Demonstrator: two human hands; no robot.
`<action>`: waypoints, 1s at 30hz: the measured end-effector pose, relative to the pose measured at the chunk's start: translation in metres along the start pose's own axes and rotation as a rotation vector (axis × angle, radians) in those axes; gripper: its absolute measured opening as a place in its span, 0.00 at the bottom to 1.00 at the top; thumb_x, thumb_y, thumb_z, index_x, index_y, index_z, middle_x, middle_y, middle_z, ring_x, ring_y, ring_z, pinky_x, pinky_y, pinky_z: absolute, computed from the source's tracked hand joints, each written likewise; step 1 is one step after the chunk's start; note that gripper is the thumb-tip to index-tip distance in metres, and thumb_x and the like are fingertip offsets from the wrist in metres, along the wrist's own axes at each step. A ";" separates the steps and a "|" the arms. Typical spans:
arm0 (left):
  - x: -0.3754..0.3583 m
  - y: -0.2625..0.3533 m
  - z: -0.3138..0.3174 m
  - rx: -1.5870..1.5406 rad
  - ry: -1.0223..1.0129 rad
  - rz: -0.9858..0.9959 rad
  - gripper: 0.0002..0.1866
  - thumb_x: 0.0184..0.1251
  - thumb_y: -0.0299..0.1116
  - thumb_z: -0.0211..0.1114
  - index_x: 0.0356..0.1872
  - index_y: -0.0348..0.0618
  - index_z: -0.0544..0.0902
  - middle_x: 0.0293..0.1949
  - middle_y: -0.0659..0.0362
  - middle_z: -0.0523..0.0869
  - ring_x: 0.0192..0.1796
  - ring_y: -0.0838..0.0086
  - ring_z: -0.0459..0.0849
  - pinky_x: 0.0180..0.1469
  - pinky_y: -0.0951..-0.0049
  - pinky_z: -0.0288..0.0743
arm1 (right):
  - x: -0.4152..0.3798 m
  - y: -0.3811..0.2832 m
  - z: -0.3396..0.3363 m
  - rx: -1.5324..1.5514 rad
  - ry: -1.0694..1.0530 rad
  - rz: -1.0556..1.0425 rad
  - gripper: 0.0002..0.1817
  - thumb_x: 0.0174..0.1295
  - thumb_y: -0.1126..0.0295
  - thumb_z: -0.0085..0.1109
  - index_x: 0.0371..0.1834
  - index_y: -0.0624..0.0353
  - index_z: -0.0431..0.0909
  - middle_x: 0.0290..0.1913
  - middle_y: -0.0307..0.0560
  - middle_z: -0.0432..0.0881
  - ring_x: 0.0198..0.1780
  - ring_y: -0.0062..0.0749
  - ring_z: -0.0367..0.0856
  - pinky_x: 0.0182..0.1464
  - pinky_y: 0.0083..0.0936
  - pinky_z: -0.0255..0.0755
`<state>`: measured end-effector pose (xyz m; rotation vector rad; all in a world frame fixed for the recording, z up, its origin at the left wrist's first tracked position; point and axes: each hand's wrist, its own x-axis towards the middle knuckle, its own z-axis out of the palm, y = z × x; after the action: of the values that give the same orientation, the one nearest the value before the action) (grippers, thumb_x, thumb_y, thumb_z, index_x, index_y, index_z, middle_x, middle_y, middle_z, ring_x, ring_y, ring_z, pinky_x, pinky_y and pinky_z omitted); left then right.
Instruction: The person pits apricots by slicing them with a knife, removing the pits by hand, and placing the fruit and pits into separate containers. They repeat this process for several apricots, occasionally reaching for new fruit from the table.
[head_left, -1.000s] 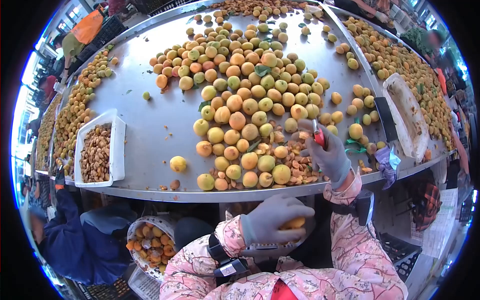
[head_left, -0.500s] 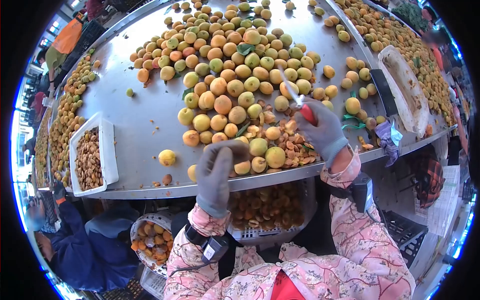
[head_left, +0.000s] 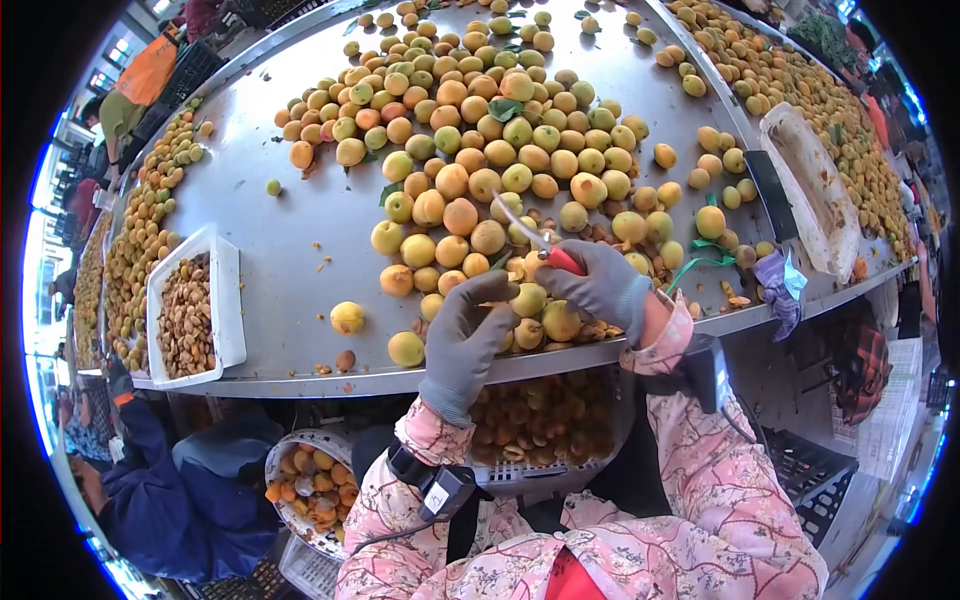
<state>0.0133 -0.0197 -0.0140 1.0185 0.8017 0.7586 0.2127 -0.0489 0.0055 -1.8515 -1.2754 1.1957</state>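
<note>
My right hand, in a grey glove, is closed round the red handle of a small knife. Its thin, slightly curved blade points up and left over the apricots heaped on the metal table. Close by on the left, my left hand, also gloved, has its thumb and fingers apart near the heap's front edge, with nothing visible between them. Just beside it lies a single apricot. Small cut pieces of apricot are partly hidden behind the right hand.
A white tray of apricot stones stands at left. Below the table's metal edge are a crate of halved apricots and a bucket of fruit. A long whitish tray lies at right. A person in dark blue sits at left.
My right hand has moved left and down with the knife, closer to my left hand. The left hand has shifted slightly right, its blurred fingers now spread. The view has moved slightly.
</note>
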 end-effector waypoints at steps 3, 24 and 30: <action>0.001 0.009 0.004 0.053 -0.093 0.059 0.26 0.63 0.23 0.62 0.63 0.37 0.67 0.52 0.59 0.77 0.44 0.80 0.79 0.48 0.81 0.75 | -0.006 -0.010 -0.002 0.369 -0.168 0.081 0.23 0.62 0.48 0.58 0.41 0.60 0.80 0.28 0.30 0.75 0.25 0.11 0.69 0.25 0.13 0.65; 0.012 0.012 -0.010 -0.553 -0.047 -0.099 0.21 0.68 0.32 0.61 0.60 0.41 0.69 0.46 0.57 0.80 0.40 0.74 0.80 0.46 0.73 0.77 | -0.040 -0.022 0.014 0.352 -0.040 -0.069 0.16 0.67 0.55 0.53 0.43 0.57 0.71 0.23 0.37 0.75 0.18 0.16 0.72 0.20 0.17 0.68; 0.012 0.012 -0.007 -0.327 -0.176 -0.077 0.24 0.61 0.40 0.68 0.54 0.41 0.72 0.45 0.59 0.80 0.36 0.79 0.77 0.37 0.79 0.72 | -0.040 -0.030 0.015 0.487 -0.059 0.017 0.14 0.65 0.59 0.56 0.43 0.59 0.71 0.23 0.36 0.73 0.18 0.14 0.70 0.20 0.17 0.68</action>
<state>0.0112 -0.0028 -0.0077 0.7445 0.5409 0.6966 0.1819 -0.0748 0.0383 -1.4808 -0.8940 1.4284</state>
